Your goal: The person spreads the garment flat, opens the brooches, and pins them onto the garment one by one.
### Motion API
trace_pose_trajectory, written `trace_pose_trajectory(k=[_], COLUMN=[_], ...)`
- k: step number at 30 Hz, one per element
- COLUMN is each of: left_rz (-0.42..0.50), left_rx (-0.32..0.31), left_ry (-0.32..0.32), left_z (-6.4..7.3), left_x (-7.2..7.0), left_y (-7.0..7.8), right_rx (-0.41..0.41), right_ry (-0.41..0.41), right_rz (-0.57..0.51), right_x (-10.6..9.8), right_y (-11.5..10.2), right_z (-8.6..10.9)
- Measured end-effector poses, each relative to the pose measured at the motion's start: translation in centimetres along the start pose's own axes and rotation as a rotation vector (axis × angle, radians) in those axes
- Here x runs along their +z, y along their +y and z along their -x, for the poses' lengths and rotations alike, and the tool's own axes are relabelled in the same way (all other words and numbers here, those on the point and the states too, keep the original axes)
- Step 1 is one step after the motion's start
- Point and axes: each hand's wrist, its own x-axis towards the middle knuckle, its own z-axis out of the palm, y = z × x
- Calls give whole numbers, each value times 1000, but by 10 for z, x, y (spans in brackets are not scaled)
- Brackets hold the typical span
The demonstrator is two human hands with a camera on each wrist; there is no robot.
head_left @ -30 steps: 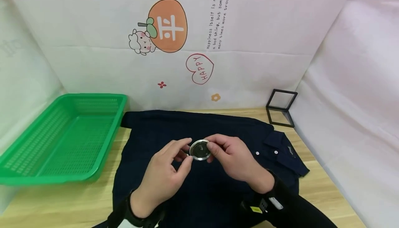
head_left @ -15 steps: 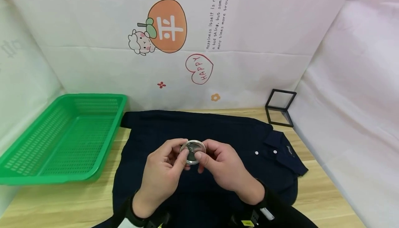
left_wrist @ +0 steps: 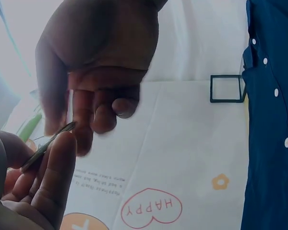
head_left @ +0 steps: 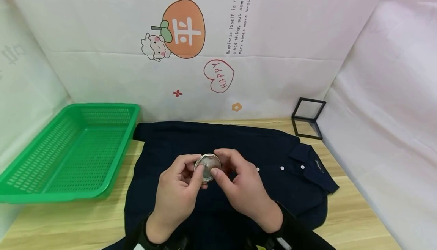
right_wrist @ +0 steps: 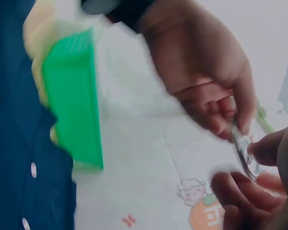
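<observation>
A round, clear disc with a silver rim (head_left: pixel 208 162) is held over the dark navy shirt (head_left: pixel 177 140), its face towards the head camera. My left hand (head_left: pixel 177 193) pinches its left side, with the thumb on the face and the fingers behind. At the right side, my right hand (head_left: pixel 244 183) has its thumb on the lower edge of the face and its index finger up by the rim. Seen edge-on in the left wrist view, the disc (left_wrist: pixel 48 146) lies between both hands' fingertips. Some fingers of the right hand (right_wrist: pixel 249 191) are blurred in the right wrist view.
A green plastic basket (head_left: pixel 117 162) stands left of the shirt on the wooden table (head_left: pixel 68 223). Two joined black square frames (head_left: pixel 307 119) stand at the back right. White printed cloth (head_left: pixel 273 83) closes in the back and sides.
The disc has shifted slightly left and looks lighter. My left fingers have closed onto its left edge. The right hand has moved left with it, its index finger now straighter by the rim.
</observation>
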Motion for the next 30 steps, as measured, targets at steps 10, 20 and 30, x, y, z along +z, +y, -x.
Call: trace_pose_trajectory(k=[10,20,30], left_rz=[-21,-32,-238], left_rx=[3,44,445], left_ry=[0,-10,108], left_z=[1,-2,-14], left_x=[3,-2,-9], left_y=[-1,-1,2], right_rx=[-320,-503,-158], right_ry=[170,207,52], right_rz=[231,166,-191], right_x=[10,13,-19], right_y=[6,9,-2], right_z=[-5,-8,0])
